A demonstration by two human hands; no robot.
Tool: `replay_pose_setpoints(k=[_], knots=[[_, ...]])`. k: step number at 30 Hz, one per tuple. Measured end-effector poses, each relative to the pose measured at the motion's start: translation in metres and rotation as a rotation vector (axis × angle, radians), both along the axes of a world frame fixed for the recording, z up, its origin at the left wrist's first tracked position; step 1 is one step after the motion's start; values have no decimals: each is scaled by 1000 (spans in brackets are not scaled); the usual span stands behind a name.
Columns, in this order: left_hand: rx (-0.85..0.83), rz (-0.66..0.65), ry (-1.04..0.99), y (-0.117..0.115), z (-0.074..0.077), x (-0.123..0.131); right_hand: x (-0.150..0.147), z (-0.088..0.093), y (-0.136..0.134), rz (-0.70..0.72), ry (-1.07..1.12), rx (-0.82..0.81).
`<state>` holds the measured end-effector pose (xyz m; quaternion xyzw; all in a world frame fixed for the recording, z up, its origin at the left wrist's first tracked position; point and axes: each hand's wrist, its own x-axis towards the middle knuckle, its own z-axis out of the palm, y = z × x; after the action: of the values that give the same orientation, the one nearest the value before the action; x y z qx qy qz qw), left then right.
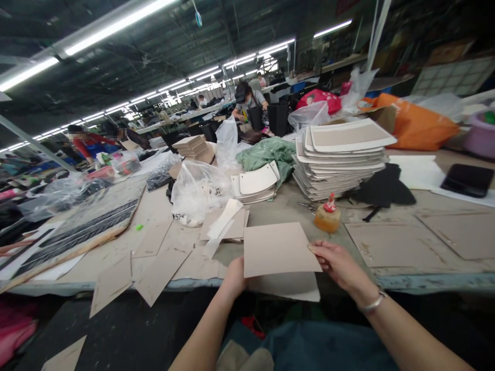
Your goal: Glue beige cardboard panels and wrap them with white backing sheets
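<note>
I hold a beige cardboard sheet point(276, 247) folded over the front edge of the worktable point(386, 242). My left hand point(234, 275) grips its lower left corner, with the fingers hidden under the sheet. My right hand point(338, 264) pinches the sheet's right edge between thumb and fingers. A lower flap of the same sheet point(288, 286) sticks out below, past the table edge.
A tall stack of cut cardboard panels point(338, 159) stands behind. A smaller stack point(257, 183), a clear plastic bag point(197, 190), a small orange bottle point(327, 214) and loose cardboard offcuts point(158, 263) lie around. Other people work at tables further back.
</note>
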<state>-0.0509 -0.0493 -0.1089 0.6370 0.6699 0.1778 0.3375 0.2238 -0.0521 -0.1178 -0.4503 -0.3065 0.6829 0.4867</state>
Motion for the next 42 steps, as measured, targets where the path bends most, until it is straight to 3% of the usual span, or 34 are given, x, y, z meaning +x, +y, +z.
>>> replay_pose_setpoints(k=[6,13,22,25,28,32,36,42], knots=[[-194,-56,-157,-13,-4,-15,8,-13,-7,24,-45,-26],[13,23,-67,-12,-11,-8,6,-10,-7,37,-43,-48],[58,53,-112,1,-13,1,11,-6,-5,8,-65,-6],[46,120,-232,-1,-14,-6,16,-9,-5,9,-96,5],[-10,197,-491,-11,-11,-12,19,-12,-5,44,-144,21],[-52,125,-672,-26,0,-12,19,-14,-6,109,-227,19],[-43,116,-600,-28,1,-9,17,-13,-6,150,-369,27],[-95,68,-378,-17,-4,-2,21,-13,-5,236,-836,131]])
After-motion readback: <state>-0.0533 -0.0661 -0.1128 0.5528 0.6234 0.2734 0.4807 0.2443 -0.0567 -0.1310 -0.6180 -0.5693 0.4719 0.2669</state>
